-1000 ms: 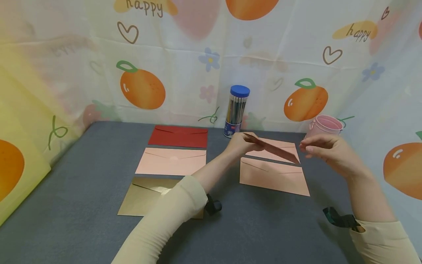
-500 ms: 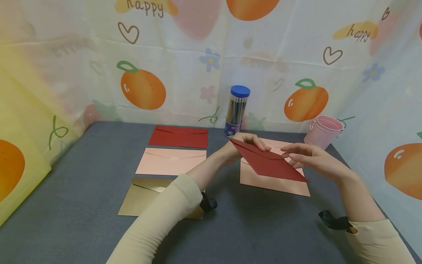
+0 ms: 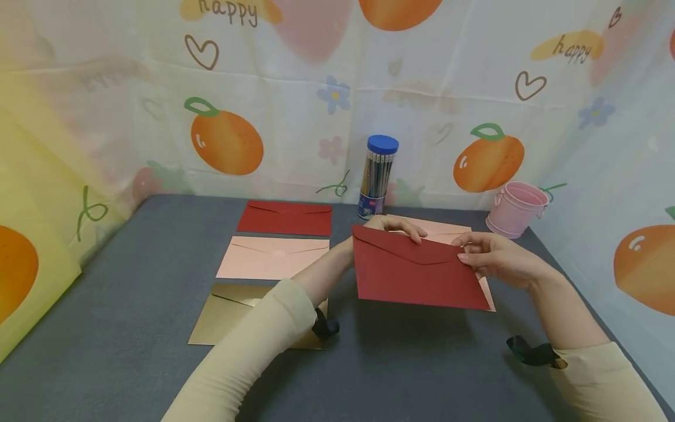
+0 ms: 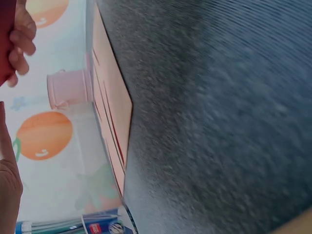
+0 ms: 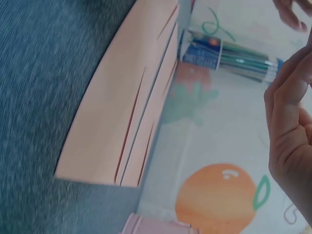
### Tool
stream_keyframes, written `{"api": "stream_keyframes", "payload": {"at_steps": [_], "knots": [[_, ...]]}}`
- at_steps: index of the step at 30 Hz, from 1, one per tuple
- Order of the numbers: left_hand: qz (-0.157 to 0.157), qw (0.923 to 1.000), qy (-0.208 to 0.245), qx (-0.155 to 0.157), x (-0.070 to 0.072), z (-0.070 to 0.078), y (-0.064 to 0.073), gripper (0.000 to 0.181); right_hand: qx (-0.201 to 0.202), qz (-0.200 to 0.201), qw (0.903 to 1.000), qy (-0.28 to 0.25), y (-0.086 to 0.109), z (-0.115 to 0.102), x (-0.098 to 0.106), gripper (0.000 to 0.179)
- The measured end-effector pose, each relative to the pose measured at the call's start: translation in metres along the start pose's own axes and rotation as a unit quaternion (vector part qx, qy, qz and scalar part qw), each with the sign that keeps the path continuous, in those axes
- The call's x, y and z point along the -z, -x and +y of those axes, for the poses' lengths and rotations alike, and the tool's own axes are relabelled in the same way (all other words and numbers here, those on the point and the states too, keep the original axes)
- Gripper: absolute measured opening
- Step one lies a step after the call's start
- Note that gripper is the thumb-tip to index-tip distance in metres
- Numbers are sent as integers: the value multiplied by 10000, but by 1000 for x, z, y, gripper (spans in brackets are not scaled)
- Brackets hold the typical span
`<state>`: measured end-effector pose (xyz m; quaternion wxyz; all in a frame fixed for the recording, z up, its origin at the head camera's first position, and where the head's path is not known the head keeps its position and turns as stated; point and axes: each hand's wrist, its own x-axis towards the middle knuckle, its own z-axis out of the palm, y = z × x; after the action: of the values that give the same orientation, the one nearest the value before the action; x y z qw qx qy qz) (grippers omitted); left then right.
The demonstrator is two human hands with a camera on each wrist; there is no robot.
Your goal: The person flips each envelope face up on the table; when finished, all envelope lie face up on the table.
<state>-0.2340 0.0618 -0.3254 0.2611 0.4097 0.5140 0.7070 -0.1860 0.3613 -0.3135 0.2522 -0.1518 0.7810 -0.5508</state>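
A red envelope (image 3: 411,275) is held up over the right side of the table, flap side toward me. My left hand (image 3: 392,224) grips its top edge toward the left, fingers over the front and the rest hidden behind. The right hand (image 3: 493,258) pinches the upper right corner, thumb in front. Beneath lie two pink envelopes, the far one (image 3: 443,228) partly covered and the near one (image 5: 107,117) mostly hidden in the head view. In the left wrist view a bit of the raised red envelope (image 4: 6,39) shows beside the right hand's fingers (image 4: 22,48).
Left of centre, a flat red envelope (image 3: 285,218), a pink envelope (image 3: 273,258) and a gold envelope (image 3: 221,322) lie in a column. The left forearm crosses the gold one. A blue-lidded pencil tub (image 3: 377,176) and a pink bucket (image 3: 517,210) stand at the back.
The red envelope has turned from nearly edge-on to facing me and shifted toward me and slightly left. My right hand has moved in from beside the bucket and taken its right corner.
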Motion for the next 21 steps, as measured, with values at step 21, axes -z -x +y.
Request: {"api": "stream_keyframes", "payload": {"at_steps": [21], "knots": [[1404,9535,-632,2592,44,-3,19,34,-706,-105,9964,449,28,19,19,16]]}}
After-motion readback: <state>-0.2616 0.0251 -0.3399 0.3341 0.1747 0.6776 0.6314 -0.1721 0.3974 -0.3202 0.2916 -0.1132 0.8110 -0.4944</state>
